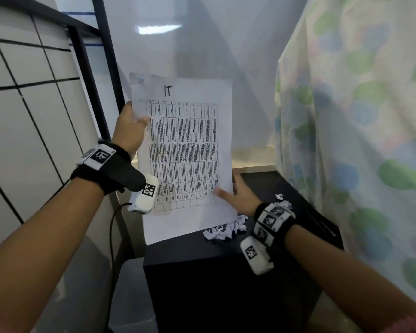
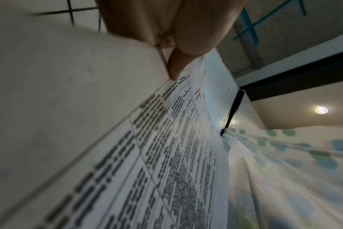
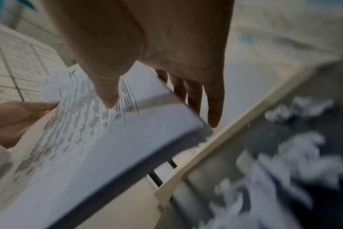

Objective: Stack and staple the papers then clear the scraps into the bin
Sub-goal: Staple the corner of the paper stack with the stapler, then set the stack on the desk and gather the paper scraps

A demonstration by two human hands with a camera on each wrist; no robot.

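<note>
A sheaf of printed papers [image 1: 185, 150], with a table and "IT" handwritten on top, is held upright above the black table [image 1: 197, 258]. My left hand [image 1: 136, 116] pinches the upper left edge, its thumb [image 2: 173, 69] on the printed face. At the lower right edge my right hand [image 1: 228, 191] pinches the papers [image 3: 88, 139], thumb [image 3: 108, 96] in front and fingers behind. Crumpled white scraps [image 1: 226, 229] lie on the table under the sheaf, with more scraps [image 1: 282, 201] near my right wrist. In the right wrist view the scraps [image 3: 296, 162] are blurred. No stapler is in view.
A tiled wall [image 1: 22, 104] and a black metal frame [image 1: 91, 80] stand close on the left. A dotted curtain [image 1: 358, 116] hangs along the right. A pale translucent container [image 1: 130, 296] sits low beside the table, and a black cable [image 1: 112, 231] runs down by it.
</note>
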